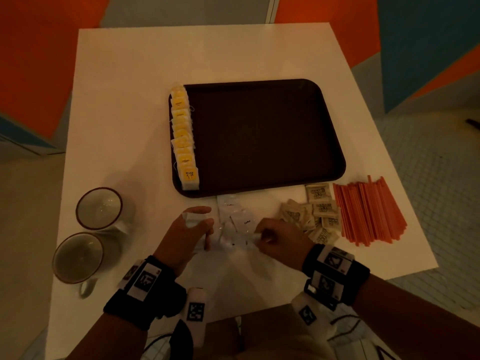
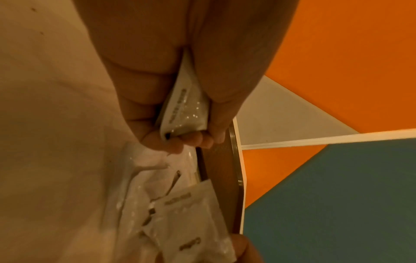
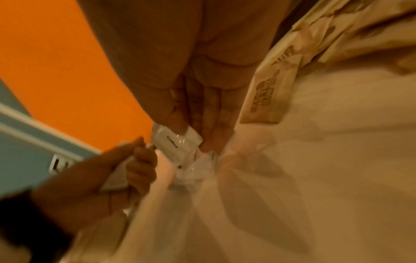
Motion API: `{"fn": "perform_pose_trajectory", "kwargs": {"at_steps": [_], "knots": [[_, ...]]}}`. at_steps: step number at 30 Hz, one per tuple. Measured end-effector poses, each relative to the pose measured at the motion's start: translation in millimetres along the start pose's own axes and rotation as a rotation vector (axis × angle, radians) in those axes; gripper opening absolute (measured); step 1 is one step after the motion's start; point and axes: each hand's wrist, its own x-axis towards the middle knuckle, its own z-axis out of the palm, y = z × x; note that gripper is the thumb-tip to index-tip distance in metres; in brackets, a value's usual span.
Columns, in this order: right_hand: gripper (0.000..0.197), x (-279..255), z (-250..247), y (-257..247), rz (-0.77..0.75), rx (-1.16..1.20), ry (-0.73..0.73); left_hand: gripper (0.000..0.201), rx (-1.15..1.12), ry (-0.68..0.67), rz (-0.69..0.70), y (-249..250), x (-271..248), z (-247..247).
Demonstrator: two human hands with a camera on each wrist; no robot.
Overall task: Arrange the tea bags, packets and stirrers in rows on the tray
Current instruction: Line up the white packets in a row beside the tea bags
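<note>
Both hands are pinching glossy white packets: the left hand (image 2: 171, 92) gripping a small stack (image 2: 184, 113), the right hand (image 3: 193, 99) lifting one (image 3: 178, 140) from the counter (image 1: 130, 100).

place: café or canteen | cues: serving tray (image 1: 259, 136), two cups (image 1: 98, 207), orange-blue walls (image 1: 39, 61)

The left hand (image 2: 157, 74) holds a few white packets (image 2: 182, 106) between thumb and fingers — more white coffee packets (image 2: 186, 222) lie below on the table (image 2: 45, 124), beside the brown tray (image 2: 225, 178).
</note>
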Motion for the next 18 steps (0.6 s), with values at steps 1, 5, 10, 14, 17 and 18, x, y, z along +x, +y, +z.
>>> {"fn": "perform_pose_trajectory", "kwargs": {"at_steps": [1,5,10,14,17,18], "knots": [[0.007,1,-5,-4,-0.001,0.090,0.025,0.019,-0.045,0.002,-0.017,1,0,-1],[0.014,12,-20,-32,-0.075,0.242,-0.025,0.031,-0.124,-0.141,-0.071,13,-4,4],[0.009,37,-11,-57,-0.083,0.282,0.109,0.057,-0.154,-0.408,-0.070,16,-8,21],[0.016,49,-22,-41,-0.051,0.146,0.199,0.047,-0.186,-0.224,-0.058,10,-2,9],[0.054,55,-23,-21,0.004,-0.313,-0.043,0.043,-0.199,-0.192,-0.065,8,-2,-5],[0.058,56,-19,-17,0.019,-0.431,-0.120,0.038,-0.211,-0.196,-0.071,8,-2,-8]]}}
